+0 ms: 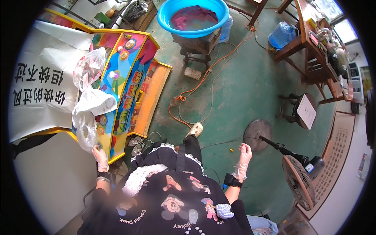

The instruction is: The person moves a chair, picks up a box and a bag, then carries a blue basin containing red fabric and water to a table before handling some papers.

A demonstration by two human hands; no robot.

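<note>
My left hand (100,155), in a thin clear glove, is at the lower end of a clear plastic bag (88,135) that lies on the control panel of a colourful arcade machine (113,110). Its fingers are close together at the bag's edge; whether they grip it is hard to tell. Touching that bag is a white cloth or bag (101,101), and above it lies another clear bag (89,69) with red marks. My right hand (245,152), also gloved, hangs over the green floor with its fingers curled and no object visible in it.
A blue basin (164,25) with dark red cloth in water sits on a wooden stand. Orange cable (226,57) runs across the floor. To the right are a pedestal fan (298,182), a stool (312,101) with a white booklet, a wooden table (304,32) and a blue water jug (280,36).
</note>
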